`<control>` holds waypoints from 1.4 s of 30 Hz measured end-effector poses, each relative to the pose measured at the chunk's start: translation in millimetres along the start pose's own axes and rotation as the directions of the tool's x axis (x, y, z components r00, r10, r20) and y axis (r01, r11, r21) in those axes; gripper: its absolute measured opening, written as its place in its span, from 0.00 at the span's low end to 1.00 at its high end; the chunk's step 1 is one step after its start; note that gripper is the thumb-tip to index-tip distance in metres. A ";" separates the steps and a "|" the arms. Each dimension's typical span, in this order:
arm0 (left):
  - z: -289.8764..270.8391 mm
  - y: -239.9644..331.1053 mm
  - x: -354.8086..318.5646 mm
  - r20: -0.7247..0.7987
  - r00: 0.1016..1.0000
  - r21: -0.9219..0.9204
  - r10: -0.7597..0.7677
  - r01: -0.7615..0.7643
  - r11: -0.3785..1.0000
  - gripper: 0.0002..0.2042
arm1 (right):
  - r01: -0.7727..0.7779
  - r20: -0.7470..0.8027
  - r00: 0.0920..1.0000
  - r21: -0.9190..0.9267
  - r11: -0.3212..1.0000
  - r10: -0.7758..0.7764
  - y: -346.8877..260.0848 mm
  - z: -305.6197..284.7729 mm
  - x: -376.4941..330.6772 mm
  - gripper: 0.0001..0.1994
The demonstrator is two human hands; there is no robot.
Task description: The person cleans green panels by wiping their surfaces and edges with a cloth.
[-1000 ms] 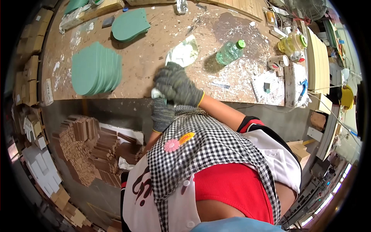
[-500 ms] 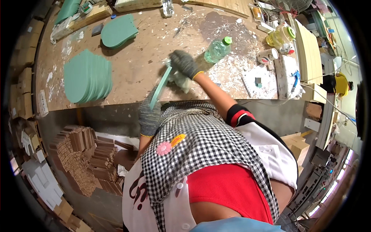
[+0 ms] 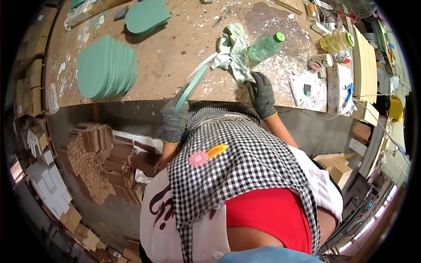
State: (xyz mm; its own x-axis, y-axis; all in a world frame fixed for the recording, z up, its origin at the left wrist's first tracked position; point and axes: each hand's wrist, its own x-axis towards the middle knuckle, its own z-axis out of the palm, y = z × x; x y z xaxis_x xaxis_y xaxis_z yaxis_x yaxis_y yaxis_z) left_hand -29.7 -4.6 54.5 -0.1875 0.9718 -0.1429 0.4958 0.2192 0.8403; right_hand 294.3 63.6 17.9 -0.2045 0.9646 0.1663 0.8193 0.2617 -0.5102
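My left hand [image 3: 174,117], in a dark grey knit glove, is closed on a thin green panel [image 3: 191,88]. The panel is tilted and seen nearly edge-on, reaching up over the table's front edge. To the right, my gloved right hand [image 3: 262,90] has its thumb and fingers at the lower end of a crumpled pale green-and-white cloth [image 3: 233,50], seemingly pinching it. The cloth lies stretched out on the table beside a clear green bottle with a green cap [image 3: 266,47].
Stacked green panels [image 3: 105,68] and a smaller pile [image 3: 147,16] occupy the left of the worn brown table [image 3: 166,65]. At right are a paper cup [image 3: 320,61], a yellowish bottle [image 3: 337,41] and a paint-spattered block [image 3: 340,90]. Brown board stacks [image 3: 94,149] stand below left.
My right hand has moved right and nearer the table's front edge. The cloth, bunched under it before, is now spread out. My left hand still holds the panel; the view has shifted.
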 end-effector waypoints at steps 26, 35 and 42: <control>5.5 37.7 8.8 0.029 0.998 0.138 -0.064 0.060 0.989 0.20 | -0.173 0.176 0.980 0.563 0.808 0.087 -84.7 -7.1 40.9 0.18; 10.3 25.6 8.3 -0.013 0.999 0.088 -0.046 0.047 0.995 0.20 | -0.168 0.072 0.986 0.476 0.863 0.152 -84.3 22.1 69.1 0.15; 9.6 25.0 9.9 0.002 1.000 0.113 -0.027 0.027 0.993 0.20 | -0.169 0.047 0.986 0.371 0.913 0.163 -87.5 20.4 68.8 0.14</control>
State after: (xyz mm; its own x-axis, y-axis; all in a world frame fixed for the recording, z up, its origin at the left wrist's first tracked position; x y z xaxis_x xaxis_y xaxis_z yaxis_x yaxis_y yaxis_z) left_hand -11.0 11.4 69.1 -0.1995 0.9657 -0.1664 0.5829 0.2535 0.7720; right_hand 197.5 107.7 56.8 -0.0932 0.9948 0.0412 0.5840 0.0882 -0.8070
